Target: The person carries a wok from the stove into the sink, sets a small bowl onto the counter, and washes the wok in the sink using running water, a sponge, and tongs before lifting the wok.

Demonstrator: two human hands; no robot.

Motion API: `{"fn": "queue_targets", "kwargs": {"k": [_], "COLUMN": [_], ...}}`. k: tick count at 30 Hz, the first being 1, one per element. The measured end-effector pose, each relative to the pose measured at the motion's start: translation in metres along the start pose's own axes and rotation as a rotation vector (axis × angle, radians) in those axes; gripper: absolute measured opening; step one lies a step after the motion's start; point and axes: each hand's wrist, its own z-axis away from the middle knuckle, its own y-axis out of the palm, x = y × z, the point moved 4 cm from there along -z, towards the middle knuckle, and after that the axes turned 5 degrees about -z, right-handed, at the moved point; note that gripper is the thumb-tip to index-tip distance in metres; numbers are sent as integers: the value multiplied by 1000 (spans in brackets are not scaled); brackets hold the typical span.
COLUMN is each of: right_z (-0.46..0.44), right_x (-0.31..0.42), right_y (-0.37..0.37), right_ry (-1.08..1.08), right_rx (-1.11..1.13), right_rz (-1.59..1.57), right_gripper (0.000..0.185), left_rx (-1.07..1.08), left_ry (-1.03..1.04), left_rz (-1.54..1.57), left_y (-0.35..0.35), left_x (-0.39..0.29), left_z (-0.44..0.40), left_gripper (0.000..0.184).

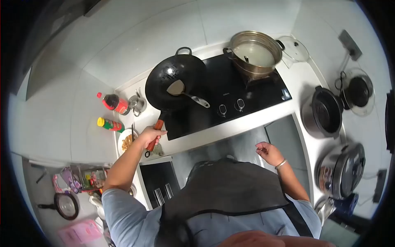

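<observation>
My left hand (151,136) is wrapped round the reddish wooden handle (159,124) of a black wok (158,84). The wok sits on the left side of the black glass cooktop (193,121). Inside it lies a metal spatula (176,87), its handle resting over the near right rim. My right hand (269,154) hangs in front of the counter edge, fingers loosely curled and apart, with nothing visible in them. A bracelet (280,164) circles that wrist. On the right burner stands a steel pot (257,70) with whitish liquid and a utensil in it.
Left of the wok are a red-labelled dark bottle (119,105), a green bottle with yellow cap (110,124), a metal pitcher (139,106) and a plate of food (126,142). A glass lid (297,48), dark inner pot (325,113) and electric cooker (343,171) line the right counter.
</observation>
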Motion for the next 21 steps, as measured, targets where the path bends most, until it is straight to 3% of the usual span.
{"fn": "queue_targets", "kwargs": {"k": [2,3,5,6,13,16,18,21], "right_z": [-4,-53,-61,-53,-18,16,29,35], "right_x": [19,29,56,89,308,396,443,496], "right_y": [4,-36,-46,-54,-186,-229,-245,-247], "right_ry": [-54,-158,-312,-249,-1269,-1659,-1811,-1848], "right_rx": [22,18,33,58,-319,-655,-786,-931], "right_rz": [24,29,-9,-33,-58,109,261,483], "right_gripper": [26,26,26,26,18,21,25,27], "left_rx": [-32,-57,-90,-113,-129,-123,-117,-148], "left_ry": [-15,8,-9,-1,-5,-2,6,-28], "left_rz": [-18,0,-1,0,76,98,103,105], "left_y": [3,12,20,24,45,53,57,72], "left_x": [18,-23,-24,-21,-7,4,19,38], "left_z": [20,-9,1,9,44,70,85,124], "left_gripper": [28,29,30,30,28,29,31,31]}}
